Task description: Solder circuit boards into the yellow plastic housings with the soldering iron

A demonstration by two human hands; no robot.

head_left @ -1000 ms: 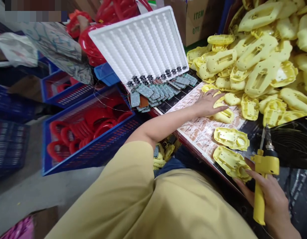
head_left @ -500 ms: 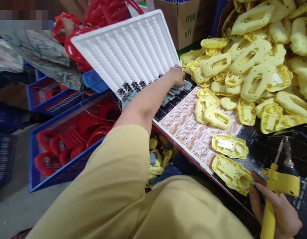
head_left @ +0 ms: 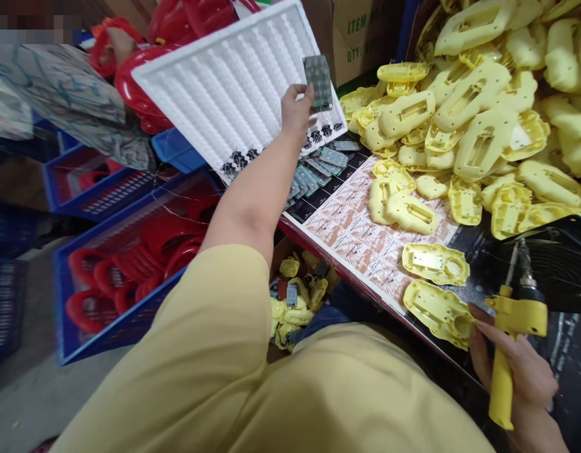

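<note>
My left hand (head_left: 297,112) is raised in front of the white ridged tray (head_left: 219,82), pinching a green circuit board (head_left: 318,82) by its edge. Below it, more circuit boards (head_left: 314,175) lie overlapped on the table, and small black parts with wires (head_left: 237,161) sit along the tray's lower edge. At the lower right, my right hand (head_left: 519,365) is closed on a yellow soldering gun (head_left: 512,321) whose metal tip points up. Its fingertips are beside the end of an open yellow shell half (head_left: 436,311). A second shell half (head_left: 436,264) with a pale plate inside lies just behind.
A large heap of yellow shells (head_left: 483,126) fills the table's right back. Blue crates (head_left: 125,314) of red rings stand on the left, near another person's patterned sleeve (head_left: 68,100). A cardboard box (head_left: 366,34) is behind. Yellow parts (head_left: 290,314) lie below the table edge.
My left hand has come up from the boards near the tray's lower right corner and now holds one circuit board. My right hand and the soldering gun have shifted slightly left and up.
</note>
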